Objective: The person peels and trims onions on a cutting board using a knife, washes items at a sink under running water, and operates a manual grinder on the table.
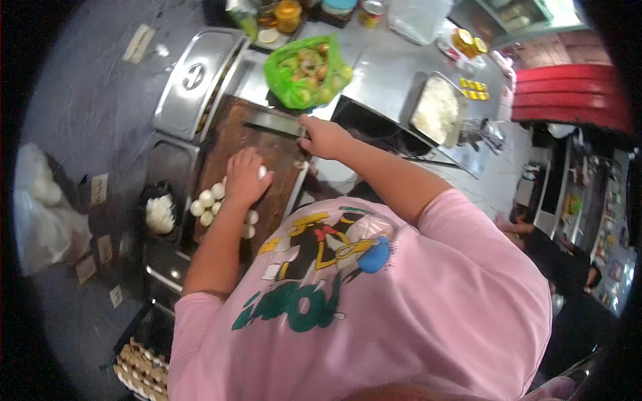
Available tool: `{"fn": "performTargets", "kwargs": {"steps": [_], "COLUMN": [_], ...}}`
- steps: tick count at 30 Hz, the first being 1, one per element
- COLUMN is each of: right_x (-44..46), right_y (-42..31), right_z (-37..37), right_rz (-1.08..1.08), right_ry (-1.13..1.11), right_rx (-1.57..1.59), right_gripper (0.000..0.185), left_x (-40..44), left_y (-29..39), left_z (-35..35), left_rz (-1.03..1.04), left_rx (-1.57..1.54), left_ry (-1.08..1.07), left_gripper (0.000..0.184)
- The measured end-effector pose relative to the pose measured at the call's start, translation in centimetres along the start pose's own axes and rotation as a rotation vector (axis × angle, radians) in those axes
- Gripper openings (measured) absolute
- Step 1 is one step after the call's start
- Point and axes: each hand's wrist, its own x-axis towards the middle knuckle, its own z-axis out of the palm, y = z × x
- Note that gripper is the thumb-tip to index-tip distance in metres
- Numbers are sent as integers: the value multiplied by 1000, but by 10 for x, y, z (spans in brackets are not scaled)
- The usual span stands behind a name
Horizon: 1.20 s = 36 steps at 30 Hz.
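My right hand (pixel 326 138) is closed around the handle of a broad-bladed knife (pixel 273 122), held flat across the far end of the brown cutting board (pixel 224 137). My left hand (pixel 246 179) is on the board, palm down, with a small white peeled onion (pixel 262 172) showing between its thumb and fingers. Several more peeled onions (pixel 207 198) lie grouped beside and below that hand, partly hidden by my wrist. Past the knife stands a green plastic bag (pixel 301 73) filled with what look like onions or their skins.
Left of the board are a lidded steel pan (pixel 194 77) and a black-lined container of chopped white pieces (pixel 160 214). A metal tray of white chopped food (pixel 436 110) stands to the right. Egg trays (pixel 140 371) are at lower left. A person in black (pixel 558 257) is at far right.
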Motion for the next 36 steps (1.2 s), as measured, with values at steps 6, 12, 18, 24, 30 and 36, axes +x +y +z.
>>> {"fn": "performTargets", "kwargs": {"steps": [6,12,18,24,30,36], "right_x": [16,28,28,-1,-87,-137], "right_y": [-14,-39,-39,-34,22,11], "right_z": [43,44,50,12,-40,-71], "right_rz": [-85,-14,-40,-146,116,322], "right_ry": [107,19,63,205,0,-56], "right_rx": [-75,-167,-280,-225,34,794], "right_gripper": [37,41,43,40,39,43], "left_x": [-13,-3,13,18,27,56], "left_y": [-3,-2,4,-1,-8,113], "left_z": [-25,-26,-31,-30,-31,-59], "left_rz": [-11,-58,-92,9,52,266], "left_rx": [20,95,76,-11,-301,-475], "left_ry": [-97,-200,-267,-210,22,69], "left_gripper": [56,57,53,52,44,46]}}
